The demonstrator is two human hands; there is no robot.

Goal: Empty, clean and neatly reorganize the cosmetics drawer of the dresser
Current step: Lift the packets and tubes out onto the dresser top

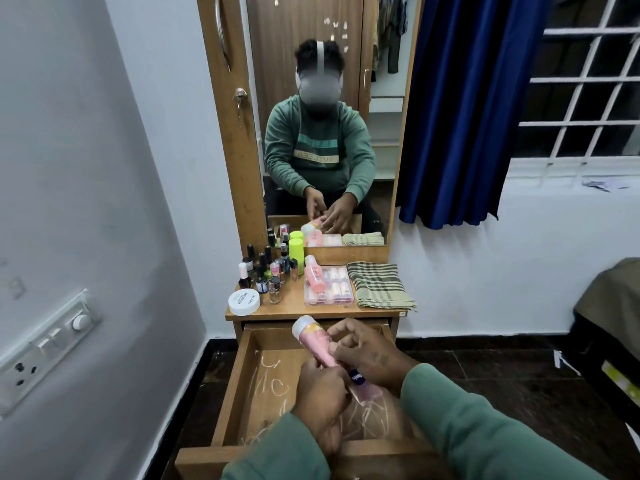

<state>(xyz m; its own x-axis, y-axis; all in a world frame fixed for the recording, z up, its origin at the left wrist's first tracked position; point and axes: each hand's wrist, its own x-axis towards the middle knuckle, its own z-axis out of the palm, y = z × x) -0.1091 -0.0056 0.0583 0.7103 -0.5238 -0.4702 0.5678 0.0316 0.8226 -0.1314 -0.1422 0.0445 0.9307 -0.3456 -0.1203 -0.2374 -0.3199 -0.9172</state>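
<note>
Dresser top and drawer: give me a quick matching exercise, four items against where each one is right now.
Items:
1. pink tube
2. checked cloth
3. white round jar
4. clear organizer box

Places:
A. front left corner of the dresser top
B. right end of the dresser top
C. held in both hands over the open drawer
D. middle of the dresser top, a pink bottle lying on it

Pairs: 1-C, 2-B, 3-A, 4-D

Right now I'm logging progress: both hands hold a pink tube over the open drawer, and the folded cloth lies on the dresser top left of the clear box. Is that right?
Not quite. The head view shows the cloth lying right of the clear box, not left. The rest holds: the left hand and right hand hold the pink tube over the open drawer.
</note>
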